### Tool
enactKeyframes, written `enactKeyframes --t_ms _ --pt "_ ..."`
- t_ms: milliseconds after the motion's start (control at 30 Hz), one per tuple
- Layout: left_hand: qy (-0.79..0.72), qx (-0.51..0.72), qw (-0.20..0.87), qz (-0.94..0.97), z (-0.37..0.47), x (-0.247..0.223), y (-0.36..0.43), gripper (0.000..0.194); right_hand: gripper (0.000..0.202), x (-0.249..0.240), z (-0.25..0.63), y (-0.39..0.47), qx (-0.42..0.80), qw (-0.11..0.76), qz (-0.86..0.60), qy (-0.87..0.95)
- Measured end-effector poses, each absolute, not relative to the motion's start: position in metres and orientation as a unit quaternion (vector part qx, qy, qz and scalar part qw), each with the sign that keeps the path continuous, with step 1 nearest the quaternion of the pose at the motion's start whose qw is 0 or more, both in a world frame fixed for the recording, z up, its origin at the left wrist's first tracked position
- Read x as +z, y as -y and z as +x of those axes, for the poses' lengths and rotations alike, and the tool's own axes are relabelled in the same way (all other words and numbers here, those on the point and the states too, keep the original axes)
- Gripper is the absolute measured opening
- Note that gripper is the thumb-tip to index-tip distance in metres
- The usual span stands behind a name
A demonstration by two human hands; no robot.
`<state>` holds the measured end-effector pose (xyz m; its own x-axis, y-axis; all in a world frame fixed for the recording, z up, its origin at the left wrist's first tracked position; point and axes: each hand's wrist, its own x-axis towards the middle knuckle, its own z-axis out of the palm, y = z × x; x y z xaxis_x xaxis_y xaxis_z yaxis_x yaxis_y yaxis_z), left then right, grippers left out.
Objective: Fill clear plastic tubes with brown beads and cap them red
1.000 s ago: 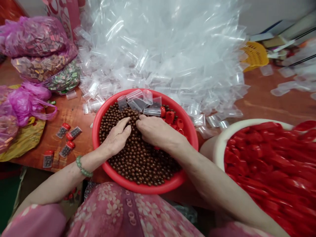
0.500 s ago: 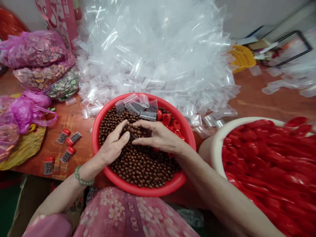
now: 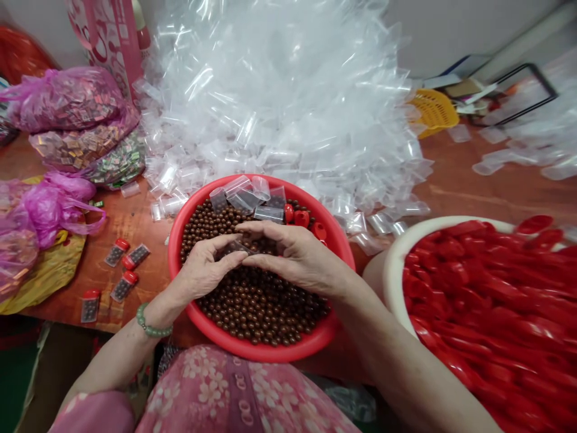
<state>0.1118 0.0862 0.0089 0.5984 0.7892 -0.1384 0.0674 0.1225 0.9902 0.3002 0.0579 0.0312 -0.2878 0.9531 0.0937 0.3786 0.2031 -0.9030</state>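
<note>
My left hand (image 3: 208,267) and my right hand (image 3: 297,257) meet over a red basin (image 3: 180,225) of small brown balls (image 3: 256,313). Between my left thumb and fingers is a clear plastic tube (image 3: 237,246), partly hidden by the fingertips. My right fingers and thumb curve round its other end; how firmly they grip cannot be seen. Several empty clear tubes (image 3: 243,195) lie on the balls at the basin's far side. Next to them are red caps (image 3: 302,218), some hidden behind my right hand.
A large heap of clear tubes (image 3: 288,108) rises behind the basin. On the right stands a white tub (image 3: 396,264) full of red plastic pieces (image 3: 491,300). Several filled, red-capped tubes (image 3: 124,285) lie left, near pink bags (image 3: 67,114). A yellow basket (image 3: 435,111) sits back right.
My hands have drawn closer together, with the right hand's fingers now nearer my left fingertips and the tube. The whole view has shifted slightly.
</note>
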Motion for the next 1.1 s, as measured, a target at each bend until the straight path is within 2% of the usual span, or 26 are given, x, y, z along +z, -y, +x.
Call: enactKeyframes --t_ms 167,333,500,733,967,1100 --pt "-0.367 0.273 0.684 0.569 0.108 0.011 -0.086 0.035 0.023 0.033 0.298 -0.056 0.351 0.359 -0.456 0.735" --pt "-0.372 0.305 0.713 0.511 0.106 0.01 -0.087 0.032 0.026 0.029 0.294 -0.047 0.323 0.375 -0.477 0.726" --pt "-0.397 0.365 0.649 0.536 0.104 0.015 -0.078 0.023 0.037 0.025 0.295 -0.029 0.296 0.322 -0.518 0.735" --pt "-0.379 0.354 0.625 0.583 0.105 0.023 -0.065 0.019 0.025 0.017 0.341 -0.007 0.176 0.286 -0.63 0.7" --pt "-0.358 0.34 0.618 0.612 0.107 0.023 -0.069 0.02 0.022 0.017 0.348 0.0 0.184 0.188 -0.616 0.743" --pt "-0.334 0.331 0.676 0.568 0.112 0.02 -0.068 0.023 0.032 0.011 0.334 -0.012 0.141 0.093 -0.613 0.772"
